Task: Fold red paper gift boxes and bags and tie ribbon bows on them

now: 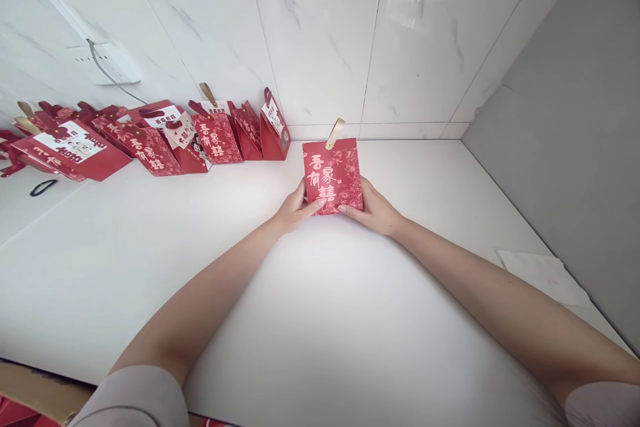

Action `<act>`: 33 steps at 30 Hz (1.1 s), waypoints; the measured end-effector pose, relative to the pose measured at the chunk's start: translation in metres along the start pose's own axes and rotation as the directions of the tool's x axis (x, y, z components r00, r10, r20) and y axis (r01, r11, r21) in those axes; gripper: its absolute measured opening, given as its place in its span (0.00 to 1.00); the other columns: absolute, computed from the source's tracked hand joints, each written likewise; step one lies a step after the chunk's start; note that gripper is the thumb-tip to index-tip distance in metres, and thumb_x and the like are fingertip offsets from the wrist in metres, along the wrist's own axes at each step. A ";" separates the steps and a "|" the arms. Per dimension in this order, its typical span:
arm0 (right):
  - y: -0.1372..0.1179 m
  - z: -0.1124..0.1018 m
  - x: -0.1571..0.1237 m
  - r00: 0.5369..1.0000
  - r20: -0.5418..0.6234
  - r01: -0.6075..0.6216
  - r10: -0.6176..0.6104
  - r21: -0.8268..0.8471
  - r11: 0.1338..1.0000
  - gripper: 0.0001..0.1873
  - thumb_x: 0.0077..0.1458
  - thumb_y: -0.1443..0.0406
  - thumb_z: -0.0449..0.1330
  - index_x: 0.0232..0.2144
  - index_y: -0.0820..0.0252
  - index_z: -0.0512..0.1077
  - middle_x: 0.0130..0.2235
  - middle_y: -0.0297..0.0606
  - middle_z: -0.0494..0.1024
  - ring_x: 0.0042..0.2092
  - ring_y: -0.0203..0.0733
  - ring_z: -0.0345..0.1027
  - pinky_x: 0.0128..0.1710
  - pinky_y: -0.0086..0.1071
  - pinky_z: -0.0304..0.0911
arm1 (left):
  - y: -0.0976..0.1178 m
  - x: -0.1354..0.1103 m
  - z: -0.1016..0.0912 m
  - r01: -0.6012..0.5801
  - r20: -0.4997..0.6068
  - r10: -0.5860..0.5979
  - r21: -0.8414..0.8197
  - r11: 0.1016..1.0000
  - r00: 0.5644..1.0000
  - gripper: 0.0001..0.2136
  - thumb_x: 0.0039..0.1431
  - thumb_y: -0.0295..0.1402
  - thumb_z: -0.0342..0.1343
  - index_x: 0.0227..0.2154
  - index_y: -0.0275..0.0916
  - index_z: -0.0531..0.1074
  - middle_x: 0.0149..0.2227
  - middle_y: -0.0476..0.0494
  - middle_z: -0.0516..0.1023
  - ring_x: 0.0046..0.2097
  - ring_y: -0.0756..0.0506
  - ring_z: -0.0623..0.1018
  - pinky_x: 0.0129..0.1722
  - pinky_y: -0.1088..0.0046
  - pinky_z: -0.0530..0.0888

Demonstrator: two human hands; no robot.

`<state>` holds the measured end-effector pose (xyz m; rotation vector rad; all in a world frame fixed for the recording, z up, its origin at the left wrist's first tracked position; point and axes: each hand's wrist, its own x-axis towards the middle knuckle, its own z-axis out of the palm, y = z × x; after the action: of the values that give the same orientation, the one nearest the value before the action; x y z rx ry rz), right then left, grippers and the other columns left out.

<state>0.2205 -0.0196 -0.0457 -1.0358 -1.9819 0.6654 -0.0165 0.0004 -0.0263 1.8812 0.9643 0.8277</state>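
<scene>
Between my two hands is a red gift box [345,170] with pale flower prints, large Chinese characters and a gold ribbon loop [336,133] at its top. My left hand [295,208] grips its lower left side, thumb lying on the front face. On the lower right side, my right hand [373,208] holds it in the same way, with the thumb on the front. The fingers behind the box are hidden. It is held roughly upright over the white table [280,320], toward the wall; whether its base touches the table I cannot tell.
Several folded red gift boxes [219,137] stand in a row along the tiled wall at the left. A black loop [43,187] lies near them. White paper [545,275] lies at the right edge. A cardboard carton [40,387] with red items is at the lower left.
</scene>
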 end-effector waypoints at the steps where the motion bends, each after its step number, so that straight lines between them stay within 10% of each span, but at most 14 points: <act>1: 0.000 0.000 0.000 1.000 -0.001 -0.001 0.001 0.000 1.000 0.40 0.55 0.47 0.58 0.63 0.52 0.50 0.62 0.47 0.60 0.62 0.56 0.56 0.59 0.52 0.59 | 0.000 0.000 0.000 -0.001 -0.001 0.001 0.003 1.000 1.000 0.35 0.58 0.45 0.56 0.64 0.42 0.48 0.59 0.40 0.69 0.56 0.38 0.72 0.54 0.60 0.72; 15: 0.000 -0.001 -0.002 0.997 0.048 0.066 -0.066 -0.008 0.998 0.53 0.46 0.46 0.66 0.66 0.50 0.45 0.61 0.47 0.60 0.59 0.59 0.61 0.55 0.52 0.64 | -0.003 0.001 -0.001 -0.061 -0.081 0.053 -0.091 0.994 0.995 0.28 0.63 0.50 0.47 0.60 0.39 0.59 0.63 0.38 0.64 0.63 0.38 0.64 0.64 0.59 0.60; 22: -0.004 -0.002 -0.003 0.999 0.013 -0.043 0.045 -0.112 0.993 0.26 0.56 0.45 0.56 0.49 0.52 0.69 0.42 0.40 0.79 0.41 0.54 0.74 0.40 0.46 0.69 | -0.009 0.002 -0.008 -0.099 0.051 0.117 -0.276 0.956 0.992 0.39 0.55 0.64 0.42 0.63 0.43 0.55 0.58 0.35 0.69 0.50 0.37 0.76 0.43 0.60 0.76; 33: -0.005 -0.003 -0.002 0.992 -0.028 -0.128 0.127 -0.027 0.991 0.22 0.59 0.47 0.54 0.42 0.57 0.73 0.37 0.38 0.80 0.36 0.47 0.74 0.36 0.37 0.68 | -0.008 0.003 -0.006 0.009 0.011 -0.008 -0.101 0.995 1.000 0.31 0.61 0.52 0.48 0.61 0.39 0.59 0.49 0.35 0.77 0.36 0.44 0.80 0.39 0.65 0.74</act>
<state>0.2215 -0.0234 -0.0410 -1.1902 -1.9199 0.6898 -0.0222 0.0078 -0.0303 1.7916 0.9067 0.8446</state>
